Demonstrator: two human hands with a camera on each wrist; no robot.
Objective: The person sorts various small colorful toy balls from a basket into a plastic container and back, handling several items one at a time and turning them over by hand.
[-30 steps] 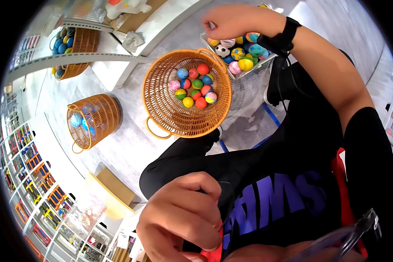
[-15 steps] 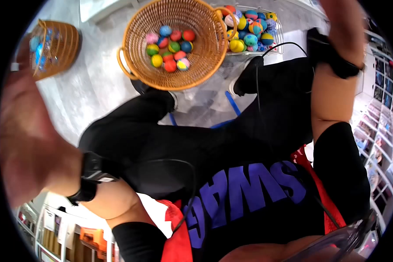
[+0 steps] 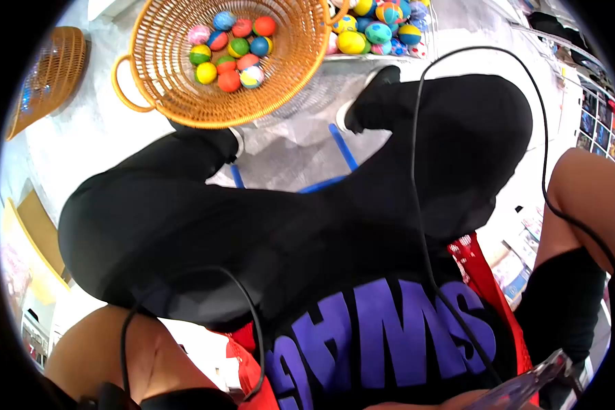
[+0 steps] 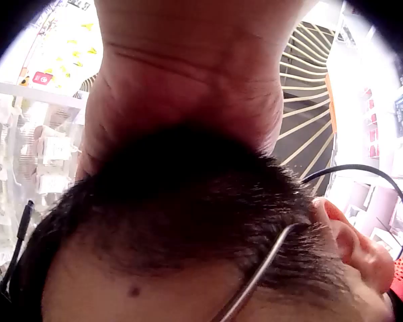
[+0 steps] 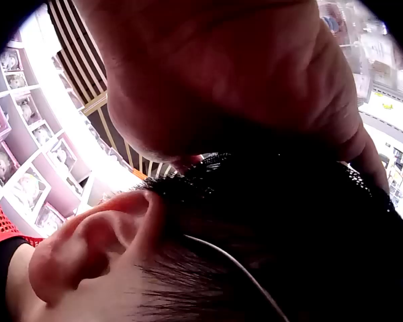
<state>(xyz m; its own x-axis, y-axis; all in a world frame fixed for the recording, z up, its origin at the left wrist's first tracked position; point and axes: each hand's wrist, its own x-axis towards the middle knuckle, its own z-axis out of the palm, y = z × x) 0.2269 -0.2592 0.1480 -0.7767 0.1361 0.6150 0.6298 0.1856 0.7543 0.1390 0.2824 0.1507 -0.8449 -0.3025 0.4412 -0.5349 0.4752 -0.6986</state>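
Note:
Both hands are up at the person's head and outside the head view, where only bent arms show at the lower left and right edge. In the left wrist view the left hand (image 4: 188, 74) lies against the dark hair (image 4: 181, 194) above the forehead, its fingers hidden. The right wrist view has the right hand (image 5: 235, 74) touching the hair (image 5: 255, 208) above an ear (image 5: 97, 245); most of its fingers are lost in shadow. What either hand touches beyond the hair cannot be seen.
A round wicker basket (image 3: 164, 75) holding several small colourful balls stands on the floor before the feet. Beside it is a wire basket (image 3: 383, 57) full of balls; another wicker basket (image 3: 58, 72) is at upper left. A black cable (image 3: 417, 157) loops over the legs.
The hands have risen from in front of the body and over the wire basket to the head, leaving the head view. That view has tilted, and the baskets now appear higher and farther left.

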